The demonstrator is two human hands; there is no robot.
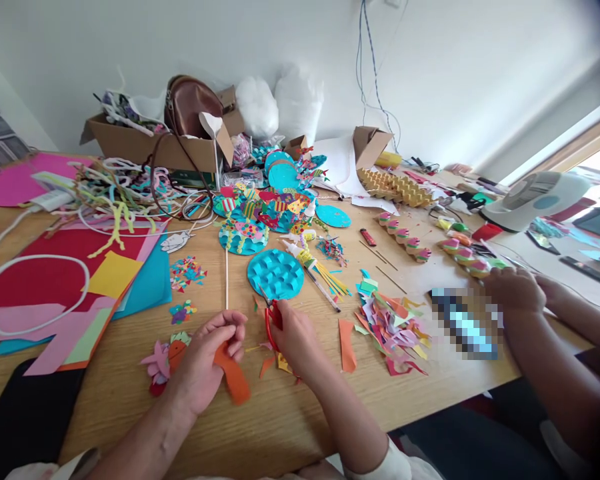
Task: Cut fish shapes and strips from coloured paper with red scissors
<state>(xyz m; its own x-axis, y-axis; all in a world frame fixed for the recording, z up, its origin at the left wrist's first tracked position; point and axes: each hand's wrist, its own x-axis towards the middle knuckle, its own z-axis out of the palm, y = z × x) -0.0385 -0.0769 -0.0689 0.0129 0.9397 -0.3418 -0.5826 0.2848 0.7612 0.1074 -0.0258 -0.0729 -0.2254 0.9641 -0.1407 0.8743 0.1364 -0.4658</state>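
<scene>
My left hand (213,357) has its fingers curled round a strip of orange paper (236,381) that hangs down toward the table. To its right, my right hand (295,340) holds red-handled scissors (271,327), with the blades pointing away from me toward a round blue scalloped piece (275,274). The scissors and the orange strip are apart. Beside my left hand lie small paper shapes (156,363) in pink, orange and red. Another orange strip (347,345) rests right of my right hand.
A pile of paper scraps (393,327) lies at the right, near another person's hands (515,290). Coloured sheets (55,267) cover the left side. Behind are decorated blue discs (243,237), glue bottles (300,253) and a cardboard box (150,150).
</scene>
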